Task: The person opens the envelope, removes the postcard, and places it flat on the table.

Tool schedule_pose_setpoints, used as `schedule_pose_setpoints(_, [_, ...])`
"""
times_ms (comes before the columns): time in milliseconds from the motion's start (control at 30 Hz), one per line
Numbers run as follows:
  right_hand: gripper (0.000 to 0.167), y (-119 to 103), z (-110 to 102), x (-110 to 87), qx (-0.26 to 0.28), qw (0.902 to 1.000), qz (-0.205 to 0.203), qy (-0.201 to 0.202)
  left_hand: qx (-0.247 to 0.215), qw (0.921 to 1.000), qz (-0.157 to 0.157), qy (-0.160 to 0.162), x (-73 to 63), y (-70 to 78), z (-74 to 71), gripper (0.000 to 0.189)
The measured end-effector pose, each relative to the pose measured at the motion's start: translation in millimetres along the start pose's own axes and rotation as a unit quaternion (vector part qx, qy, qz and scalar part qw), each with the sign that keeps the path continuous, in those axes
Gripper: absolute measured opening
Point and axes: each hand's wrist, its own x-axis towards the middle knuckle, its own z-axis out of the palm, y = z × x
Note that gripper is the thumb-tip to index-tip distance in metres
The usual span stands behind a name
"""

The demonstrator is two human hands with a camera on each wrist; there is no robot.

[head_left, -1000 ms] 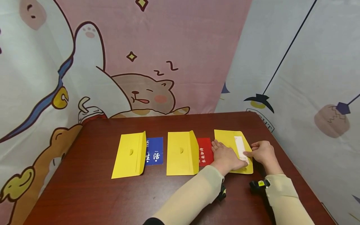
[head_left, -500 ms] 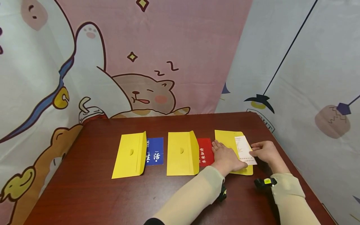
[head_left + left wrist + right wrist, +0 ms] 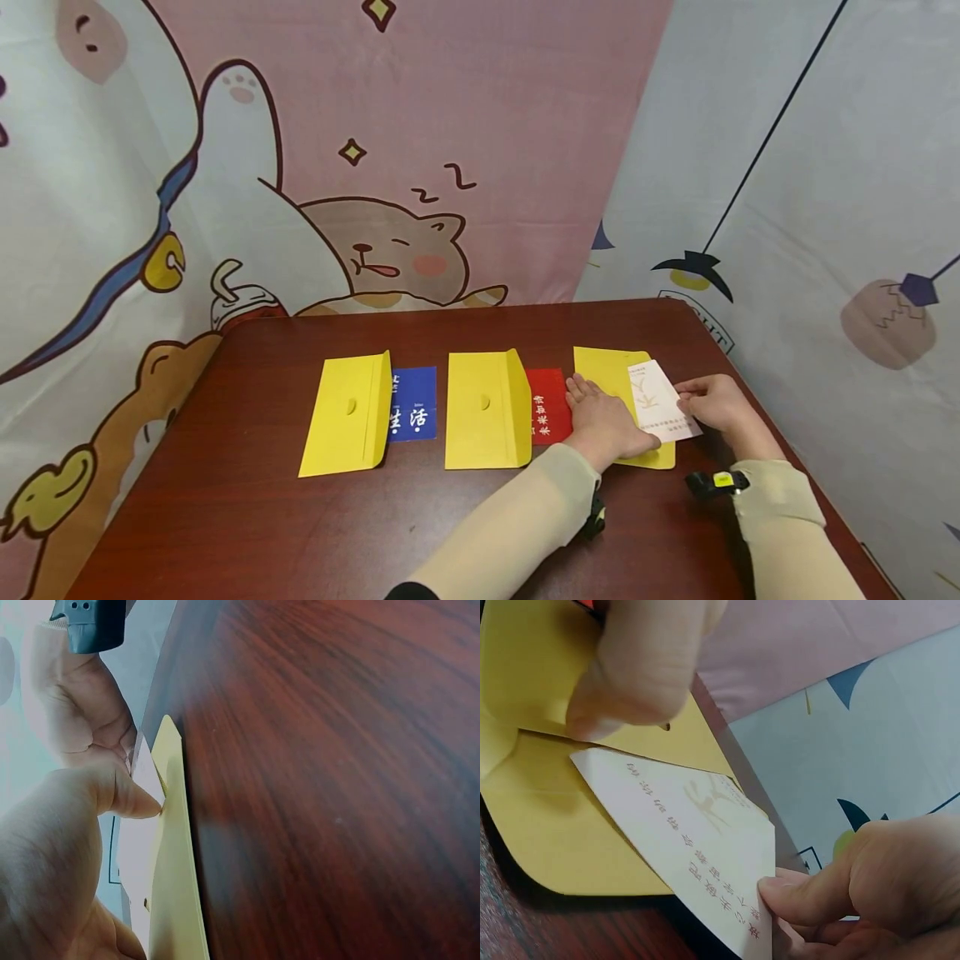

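Note:
At the right of the head view lies a yellow envelope [image 3: 603, 367] with its flap side to the right. My left hand [image 3: 606, 421], fingers extended, presses on it, the thumb near the opening. My right hand [image 3: 712, 408] pinches the right edge of a white card [image 3: 663, 404], which sticks out of the envelope at a slant. The right wrist view shows the card [image 3: 690, 840] with printed characters and a pale gold drawing; thumb on top, fingers beneath. Its inner end is hidden inside the envelope. A red card [image 3: 550, 404] lies beside the left fingers.
A second yellow envelope [image 3: 487, 408] stands left of the red card, partly covering it. Further left, another yellow envelope [image 3: 345, 412] overlaps a blue card [image 3: 412, 404]. All lie on a dark wooden table [image 3: 300, 533]; a printed cloth [image 3: 525, 125] hangs behind.
My right hand has moved rightward, drawing the white card further out of the envelope, and the card has tilted. My left hand has stayed in place.

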Motion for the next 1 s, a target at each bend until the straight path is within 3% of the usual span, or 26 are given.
schedule_pose_setpoints(367, [0.042, 12, -10, 5.1, 0.03, 0.9988, 0.018, -0.033, 0.005, 1.0, -0.003, 0.001, 1.0, 0.2, 1.5, 0.106])
schedule_pose_setpoints(733, [0.052, 29, -25, 4.0, 0.126, 0.9898, 0.023, -0.061, 0.017, 0.9998, -0.008, 0.004, 0.8, 2.5, 2.1, 0.108])
schedule_pose_setpoints(1000, [0.056, 39, -38, 2.4, 0.121, 0.9904, 0.034, -0.057, 0.017, 0.9998, -0.001, -0.007, 2.3, 1.7, 2.7, 0.107])
